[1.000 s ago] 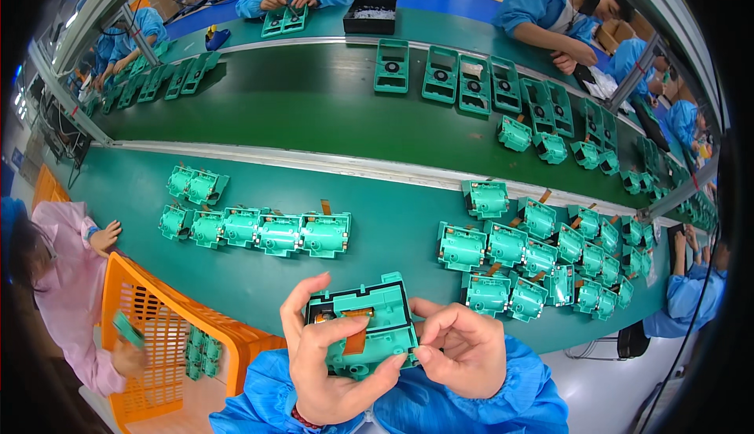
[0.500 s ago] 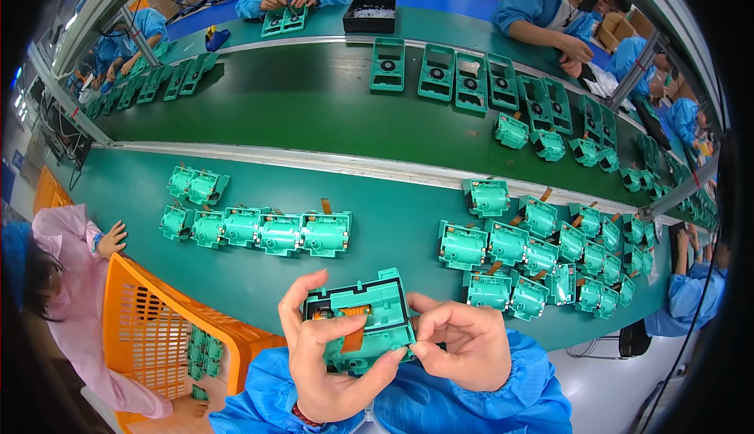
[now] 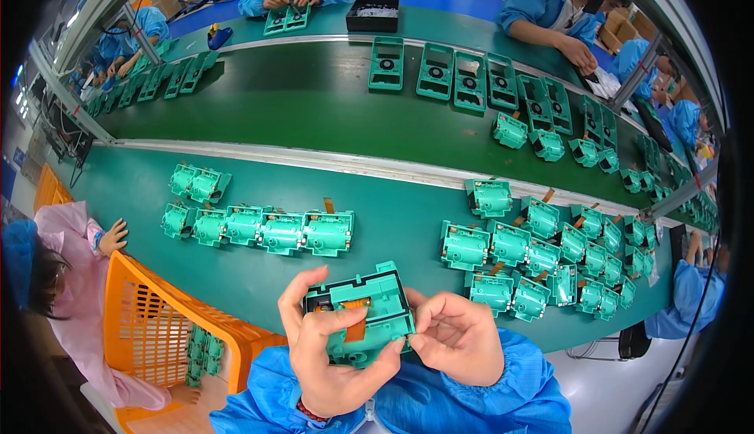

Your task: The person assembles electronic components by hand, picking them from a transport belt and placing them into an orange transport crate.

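A green plastic housing with black edging is held up over the near side of the bench. My left hand wraps around its left side, the thumb lying across an orange-brown flat ribbon cable. At the housing's lower right corner, my right hand is closed in a pinch against the edge. Whether a small part sits between those right fingertips is hidden. The housing's underside is out of sight.
Similar green housings stand in a row at left and a larger group at right. Beyond a pale rail runs a green conveyor with green frames. An orange basket stands at lower left, beside a person in pink. Co-workers sit opposite.
The housing has tilted slightly in my hands, and my right hand has shifted a little to the left. The person in pink has turned their head.
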Available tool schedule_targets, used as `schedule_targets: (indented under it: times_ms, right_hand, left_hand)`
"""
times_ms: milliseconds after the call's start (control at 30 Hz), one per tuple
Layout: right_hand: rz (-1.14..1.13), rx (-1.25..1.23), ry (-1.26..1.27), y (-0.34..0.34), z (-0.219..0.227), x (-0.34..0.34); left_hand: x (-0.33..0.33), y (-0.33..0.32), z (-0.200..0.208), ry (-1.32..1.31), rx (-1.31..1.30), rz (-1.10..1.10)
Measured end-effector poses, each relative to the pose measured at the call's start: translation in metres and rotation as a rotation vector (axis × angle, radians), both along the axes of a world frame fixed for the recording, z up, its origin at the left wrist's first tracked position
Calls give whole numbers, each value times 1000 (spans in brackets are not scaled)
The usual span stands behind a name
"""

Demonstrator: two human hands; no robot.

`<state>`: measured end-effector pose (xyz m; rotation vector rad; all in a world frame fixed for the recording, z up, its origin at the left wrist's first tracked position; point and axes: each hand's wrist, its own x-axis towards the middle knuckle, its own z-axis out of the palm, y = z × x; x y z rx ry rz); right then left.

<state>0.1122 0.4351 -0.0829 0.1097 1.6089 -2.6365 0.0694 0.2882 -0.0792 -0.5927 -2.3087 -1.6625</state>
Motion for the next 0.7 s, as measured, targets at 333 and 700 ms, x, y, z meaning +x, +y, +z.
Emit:
schedule_targets:
  times_ms: [333,700]
  right_hand:
    - [-57,-15,28,-3,1,-1]
    - [52,-199,19,6,1,-5]
  left_hand:
    - [1,3,1,11,7,20]
    - [-6,-2,-5,-100,188,-152]
